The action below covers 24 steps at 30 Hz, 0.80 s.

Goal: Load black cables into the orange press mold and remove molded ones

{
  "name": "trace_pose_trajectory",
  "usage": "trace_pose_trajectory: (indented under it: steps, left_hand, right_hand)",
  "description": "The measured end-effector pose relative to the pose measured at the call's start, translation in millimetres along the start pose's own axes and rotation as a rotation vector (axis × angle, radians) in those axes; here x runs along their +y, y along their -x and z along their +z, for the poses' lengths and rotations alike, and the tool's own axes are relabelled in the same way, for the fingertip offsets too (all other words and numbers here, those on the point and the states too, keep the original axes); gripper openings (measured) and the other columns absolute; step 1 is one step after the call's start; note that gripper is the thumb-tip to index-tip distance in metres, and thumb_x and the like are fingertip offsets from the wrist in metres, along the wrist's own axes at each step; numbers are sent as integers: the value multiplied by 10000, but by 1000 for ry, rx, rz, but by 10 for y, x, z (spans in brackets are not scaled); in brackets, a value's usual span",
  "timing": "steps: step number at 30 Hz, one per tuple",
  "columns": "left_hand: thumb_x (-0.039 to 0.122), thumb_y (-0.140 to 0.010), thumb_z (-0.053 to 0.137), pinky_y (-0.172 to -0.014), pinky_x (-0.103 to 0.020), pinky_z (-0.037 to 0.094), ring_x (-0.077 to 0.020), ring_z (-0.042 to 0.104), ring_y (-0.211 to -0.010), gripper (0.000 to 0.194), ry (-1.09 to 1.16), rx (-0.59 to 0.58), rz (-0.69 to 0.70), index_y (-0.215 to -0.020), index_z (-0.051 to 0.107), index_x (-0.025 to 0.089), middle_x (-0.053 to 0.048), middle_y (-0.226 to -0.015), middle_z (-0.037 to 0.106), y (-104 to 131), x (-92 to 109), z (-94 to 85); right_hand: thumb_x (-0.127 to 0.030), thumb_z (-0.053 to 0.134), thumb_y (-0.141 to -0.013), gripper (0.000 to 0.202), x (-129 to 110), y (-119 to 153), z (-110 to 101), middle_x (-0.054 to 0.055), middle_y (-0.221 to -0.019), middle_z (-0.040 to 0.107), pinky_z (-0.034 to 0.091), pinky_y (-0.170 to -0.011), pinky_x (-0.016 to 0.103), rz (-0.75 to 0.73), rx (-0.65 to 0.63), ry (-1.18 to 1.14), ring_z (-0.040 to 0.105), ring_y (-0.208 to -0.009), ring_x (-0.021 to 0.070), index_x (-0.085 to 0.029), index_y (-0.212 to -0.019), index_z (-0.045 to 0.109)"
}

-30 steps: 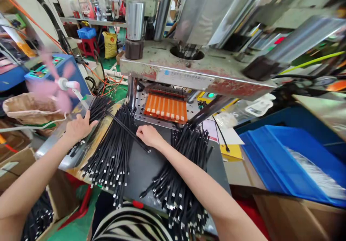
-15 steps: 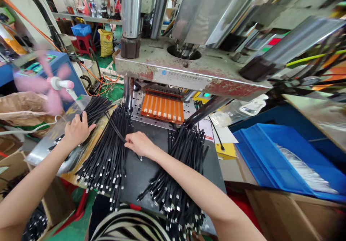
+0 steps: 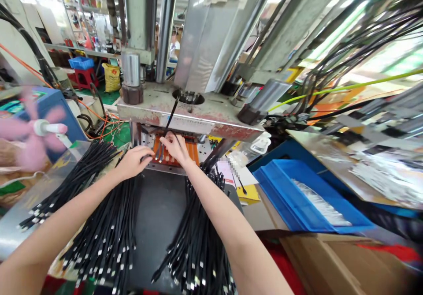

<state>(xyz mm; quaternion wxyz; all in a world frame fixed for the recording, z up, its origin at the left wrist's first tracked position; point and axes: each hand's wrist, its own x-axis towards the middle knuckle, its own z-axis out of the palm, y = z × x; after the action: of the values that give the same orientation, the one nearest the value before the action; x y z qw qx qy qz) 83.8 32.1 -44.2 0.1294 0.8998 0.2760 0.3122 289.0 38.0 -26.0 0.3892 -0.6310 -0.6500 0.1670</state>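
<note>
My right hand (image 3: 176, 147) is over the orange mould plate (image 3: 191, 151) on the press bed. Its fingers pinch a black flat cable (image 3: 171, 116), which sticks up in front of the press beam with its metal-tipped end down at the plate. Just left of the plate, my left hand (image 3: 134, 160) is closed, with a short stretch of black cable showing between its fingertips. Under my left forearm spreads a bundle of black cables (image 3: 105, 237) with silver plug ends. Another cable bundle (image 3: 198, 242) lies below my right forearm.
The press beam (image 3: 191, 118) and its steel columns rise close above my hands. A third cable bundle (image 3: 72, 180) lies at far left, near a spinning pink fan (image 3: 41, 127). On the right are a blue bin (image 3: 280, 198) and cardboard boxes (image 3: 324, 264).
Both hands have moved from the cable bundles forward to the orange plate. A black cable now stands up from my right hand. The view has tilted upward and shifted right.
</note>
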Motion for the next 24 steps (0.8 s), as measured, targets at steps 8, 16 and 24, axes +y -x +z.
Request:
trace_pose_trajectory:
  steps: [8, 16, 24]
  left_hand:
    - [277, -939, 486, -1081, -441, 463, -219, 636, -1159, 285, -10, -62, 86, -1067, 720, 179, -111, -1194, 692, -116, -72, 213]
    - [299, -955, 457, -1148, -462, 365, -280, 478, -1336, 421, -258, -225, 182, -1306, 589, 108, -169, -1378, 558, -15, 54, 152]
    - [434, -998, 291, -1163, -432, 302, -266, 421, -1374, 570, -312, -352, 48, -1409, 466, 79, -169, -1475, 455, -551, -12, 141]
  right_hand:
    - [-218, 598, -878, 139, 67, -75, -4, 27, -692, 698, 445, -697, 234, 10, -100, 32, 646, -669, 148, -177, -767, 672]
    - [-160, 642, -837, 47, 36, 59, -6, 17, -792, 697, 428, -739, 256, -100, -54, 157, 622, -744, 162, -186, -842, 681]
    - [-215, 572, -898, 147, 139, -207, 10, 135, -1057, 701, 418, -891, 376, 153, 47, 337, 619, -1011, 275, -166, -982, 682]
